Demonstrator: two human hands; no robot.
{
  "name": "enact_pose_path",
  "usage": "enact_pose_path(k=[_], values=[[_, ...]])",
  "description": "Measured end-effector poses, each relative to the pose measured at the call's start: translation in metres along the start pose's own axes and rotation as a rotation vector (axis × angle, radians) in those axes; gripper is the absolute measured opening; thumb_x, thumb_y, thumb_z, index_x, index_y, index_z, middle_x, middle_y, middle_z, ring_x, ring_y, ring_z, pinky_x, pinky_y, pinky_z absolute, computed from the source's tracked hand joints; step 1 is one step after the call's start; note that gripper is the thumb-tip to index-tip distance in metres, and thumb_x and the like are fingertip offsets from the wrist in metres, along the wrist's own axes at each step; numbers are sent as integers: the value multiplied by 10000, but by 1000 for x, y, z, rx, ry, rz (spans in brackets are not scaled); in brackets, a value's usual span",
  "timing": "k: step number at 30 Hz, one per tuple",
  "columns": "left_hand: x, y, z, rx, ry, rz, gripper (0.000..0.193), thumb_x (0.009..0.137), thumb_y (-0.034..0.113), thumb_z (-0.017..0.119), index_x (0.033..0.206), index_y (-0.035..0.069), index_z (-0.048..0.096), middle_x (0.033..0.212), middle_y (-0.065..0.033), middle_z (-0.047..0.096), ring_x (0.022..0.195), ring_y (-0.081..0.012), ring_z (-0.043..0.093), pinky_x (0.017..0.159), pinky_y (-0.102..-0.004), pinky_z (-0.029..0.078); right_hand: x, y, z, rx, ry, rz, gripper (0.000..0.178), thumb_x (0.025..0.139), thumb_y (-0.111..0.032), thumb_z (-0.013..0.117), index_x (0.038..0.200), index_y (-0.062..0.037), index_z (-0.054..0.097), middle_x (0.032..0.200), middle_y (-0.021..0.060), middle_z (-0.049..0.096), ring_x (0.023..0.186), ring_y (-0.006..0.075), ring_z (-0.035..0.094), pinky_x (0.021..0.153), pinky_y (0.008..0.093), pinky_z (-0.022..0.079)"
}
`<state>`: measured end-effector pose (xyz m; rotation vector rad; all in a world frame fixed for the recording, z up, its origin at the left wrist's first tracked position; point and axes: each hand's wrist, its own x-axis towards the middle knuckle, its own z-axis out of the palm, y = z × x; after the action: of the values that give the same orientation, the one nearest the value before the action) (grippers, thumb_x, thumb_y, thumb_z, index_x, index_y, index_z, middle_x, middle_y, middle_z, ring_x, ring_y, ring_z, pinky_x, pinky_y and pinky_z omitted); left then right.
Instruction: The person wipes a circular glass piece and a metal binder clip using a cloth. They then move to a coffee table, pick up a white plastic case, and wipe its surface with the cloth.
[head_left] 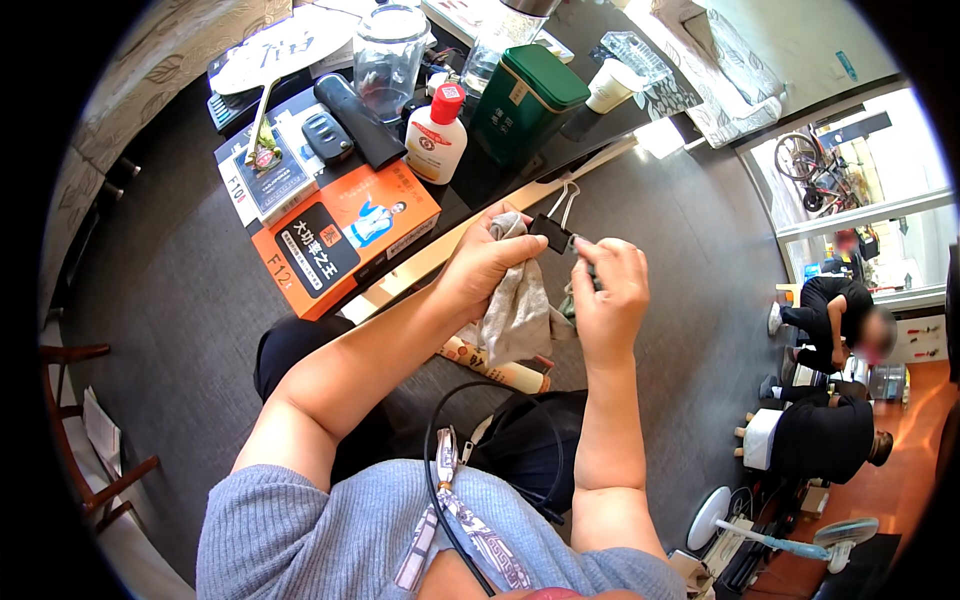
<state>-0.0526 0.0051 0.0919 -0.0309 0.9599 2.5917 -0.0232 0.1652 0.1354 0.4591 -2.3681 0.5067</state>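
Note:
My left hand (pixel 490 262) is closed round a crumpled light grey cloth (pixel 520 315). Its thumb and fingers also pinch a black binder clip (pixel 551 234), whose silver wire handles point up and away from me. Close by on the right, my right hand (pixel 612 295) is closed in a pinch, its fingertips at the clip's edge. Something small and dark shows between its fingers, but they hide most of it. The cloth hangs below the left hand, above my lap.
On the black table are an orange box (pixel 345 235), a white bottle with a red cap (pixel 436 135), a green tin (pixel 525 105), a paper cup (pixel 613 86), a glass jar (pixel 388 60) and a car key (pixel 327 137). Two people sit at the right, near a fan (pixel 710 518).

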Motion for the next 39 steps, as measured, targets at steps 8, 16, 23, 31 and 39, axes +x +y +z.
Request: enact_pose_path(k=[8, 16, 23, 31, 39], values=[[-2, -10, 1, -109, -76, -32, 343, 792, 96, 742, 1026, 80, 493, 838, -4, 536, 720, -88, 550, 631, -248, 469, 0, -11, 8, 233, 58, 48, 201, 807, 1, 677, 1003, -46, 685, 902, 81, 590, 830, 204, 587, 702, 312, 482], [-6, -2, 3, -225, -24, -105, 269, 843, 180, 716, 1020, 87, 536, 884, -34, 616, 723, -103, 582, 666, -246, 487, -1, -7, 7, 162, -61, -134, 314, 682, -6, 765, 976, -92, 693, 911, 55, 569, 830, 240, 559, 703, 355, 485], [2, -1, -7, -354, -101, -164, 191, 872, 178, 666, 1026, 93, 592, 1018, -102, 694, 755, -92, 625, 633, -218, 511, 0, 12, -4, 323, 76, 309, 131, 849, -59, 709, 967, -40, 656, 888, 31, 582, 756, 116, 542, 717, 238, 442], [8, -15, -11, -231, -169, -96, 207, 891, 169, 669, 1064, 83, 592, 981, -48, 665, 855, -111, 628, 721, -258, 526, -4, -8, 12, 836, -104, 518, 193, 837, -89, 733, 996, 4, 676, 896, 25, 630, 852, 109, 568, 764, 230, 442], [10, -14, -13, 79, -206, 21, 215, 856, 51, 702, 1046, 59, 600, 1041, -38, 628, 870, -119, 618, 780, -257, 520, -4, 6, 1, 790, -60, 506, 145, 818, -93, 748, 905, 0, 680, 790, 14, 606, 701, 89, 541, 648, 215, 417]])
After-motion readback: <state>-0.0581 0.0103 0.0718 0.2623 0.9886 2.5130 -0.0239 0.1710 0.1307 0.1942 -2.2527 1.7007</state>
